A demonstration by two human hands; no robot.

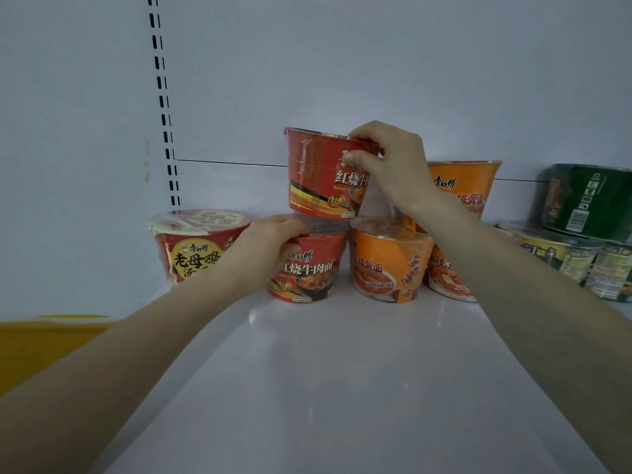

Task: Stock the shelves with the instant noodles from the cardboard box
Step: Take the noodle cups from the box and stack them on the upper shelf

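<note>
Two hands work at the far side of the white shelf [342, 388]. Our right hand [390, 159] curls its fingers round the rim of the upper red 红烧牛肉面 bowl [318, 176]. Our left hand [270, 244] grips the lower red 红烧牛肉面 bowl [307, 271], just left of an orange 排骨面 bowl [386, 265].

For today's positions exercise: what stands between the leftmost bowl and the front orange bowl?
A red beef-noodle bowl, held by the left hand, in the head view.
</note>
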